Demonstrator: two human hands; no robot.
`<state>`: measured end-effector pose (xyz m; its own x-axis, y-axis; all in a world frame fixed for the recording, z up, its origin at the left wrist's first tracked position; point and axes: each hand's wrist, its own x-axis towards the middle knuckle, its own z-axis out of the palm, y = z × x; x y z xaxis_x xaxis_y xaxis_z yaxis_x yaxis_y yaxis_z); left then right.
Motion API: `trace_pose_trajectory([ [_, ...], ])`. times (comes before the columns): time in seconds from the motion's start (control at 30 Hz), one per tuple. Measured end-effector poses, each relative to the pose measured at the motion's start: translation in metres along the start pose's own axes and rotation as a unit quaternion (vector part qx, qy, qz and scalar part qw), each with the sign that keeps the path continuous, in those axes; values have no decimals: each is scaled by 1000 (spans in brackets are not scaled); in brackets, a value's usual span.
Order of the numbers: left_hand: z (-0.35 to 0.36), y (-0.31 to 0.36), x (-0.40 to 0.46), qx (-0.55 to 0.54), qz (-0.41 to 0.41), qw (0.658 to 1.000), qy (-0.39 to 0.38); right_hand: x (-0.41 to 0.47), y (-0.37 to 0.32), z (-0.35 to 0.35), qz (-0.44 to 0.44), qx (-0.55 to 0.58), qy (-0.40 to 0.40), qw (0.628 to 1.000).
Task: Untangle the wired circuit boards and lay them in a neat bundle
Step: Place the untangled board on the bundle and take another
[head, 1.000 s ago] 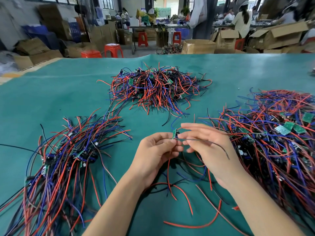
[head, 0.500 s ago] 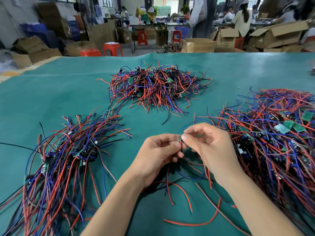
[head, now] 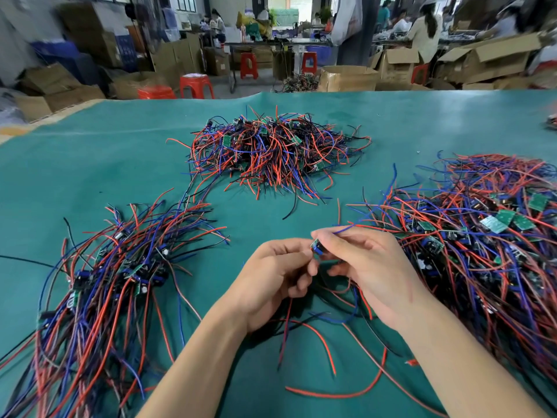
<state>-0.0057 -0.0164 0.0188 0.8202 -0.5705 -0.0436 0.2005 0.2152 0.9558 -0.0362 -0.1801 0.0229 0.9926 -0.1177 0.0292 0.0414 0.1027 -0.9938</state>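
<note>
Board (head: 315, 246) pinched between both hands, over the mat (head: 90, 164) between the piles.
Left hand (head: 272, 277) and right hand (head: 366, 268) curl tight on it; blue wire (head: 366, 219) trails toward right pile (head: 482, 236). I'd draw that lead free slowly, then lay it on the aligned bundle (head: 99, 282), left of the board.

Bare green table mat (head: 99, 176) lies open along the left and far edges, and in a band between the far pile (head: 271, 155) and the near piles. The left bundle (head: 99, 285) crowds the near left, the right heap (head: 482, 245) fills the right side. Loose red and blue wires (head: 319, 336) trail across the mat under both hands, cluttering the near centre
</note>
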Motion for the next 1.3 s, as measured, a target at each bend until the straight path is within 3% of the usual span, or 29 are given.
trace_pose_trajectory([
  [0.17,-1,-1,-1,38,-2,999,-24,0,-2,-1,-11,9,49,999],
  [0.4,-3,-5,0,60,-4,997,-50,3,-3,-8,-115,-137,120,977],
  [0.67,-5,-7,1,96,7,991,-91,9,-10,-37,-168,-223,274,920],
  [0.8,-6,-6,0,102,9,990,-97,8,-18,-43,-141,-45,307,940],
  [0.9,-6,-6,0,100,10,991,-84,7,-28,-46,-111,101,322,935],
  [1.03,-5,-6,2,47,19,998,-23,4,-34,-26,-113,210,322,916],
  [1.13,-5,-6,4,0,33,999,23,2,-29,-12,-49,189,257,947],
  [1.2,-3,-7,4,-13,37,999,22,-4,-21,1,-5,99,144,985],
  [1.23,-2,-7,4,-12,38,999,12,-8,-15,7,-22,-1,90,996],
  [1.3,-1,-8,3,13,42,999,-9,-11,-6,15,-109,-186,35,976],
])
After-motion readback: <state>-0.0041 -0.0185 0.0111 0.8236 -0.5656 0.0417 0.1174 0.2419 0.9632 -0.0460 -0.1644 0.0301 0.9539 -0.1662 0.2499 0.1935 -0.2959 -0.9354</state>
